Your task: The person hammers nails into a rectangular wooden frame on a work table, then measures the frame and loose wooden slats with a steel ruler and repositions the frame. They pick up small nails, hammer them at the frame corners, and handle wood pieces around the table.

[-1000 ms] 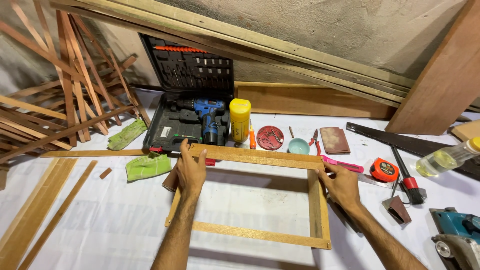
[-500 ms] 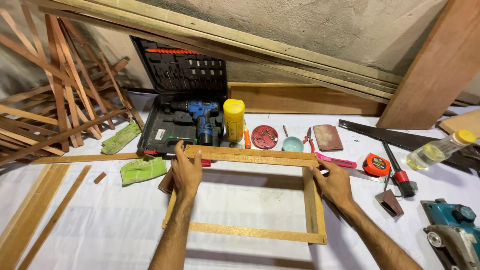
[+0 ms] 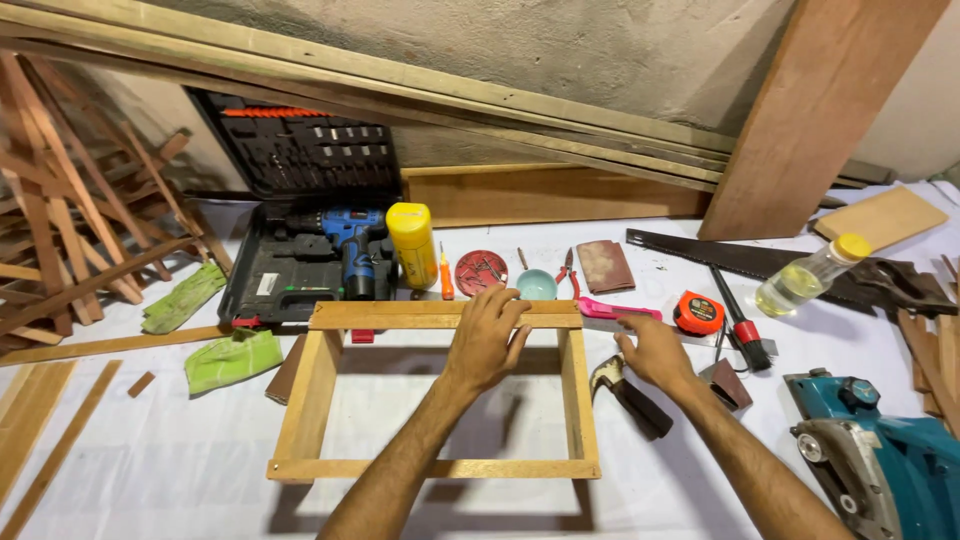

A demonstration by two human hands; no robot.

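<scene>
While the white-covered worktop (image 3: 150,470) is crowded along its far edge, its middle is taken up by one thing, a rectangular wooden frame (image 3: 308,400) of four pale slats lying flat, long sides across the view. Behind its left corner sits an open black drill case (image 3: 270,285) with a blue drill (image 3: 350,245) in it, and a blue power saw (image 3: 880,450) lies at the right, well apart from the frame.

The left hand (image 3: 487,335) lies palm down on the far slat, right of its middle, fingers loosely apart and wrapped round nothing; it seems to be pressing the frame onto the worktop. The right hand (image 3: 655,350) rests just outside the far right corner, fingers stretched out and empty, their tips close to a pink utility knife (image 3: 620,310); whether they touch it I cannot tell.

As I judge it, the step in hand is steadying and checking the frame at that corner, not cutting or fastening. Any further handling there would call for the left palm to hold the slat down so the joints do not shift, and for a clean reach past the dark-handled hammer (image 3: 625,390) lying beside the right slat. An orange tape measure (image 3: 697,313) lies near, beyond the knife
</scene>
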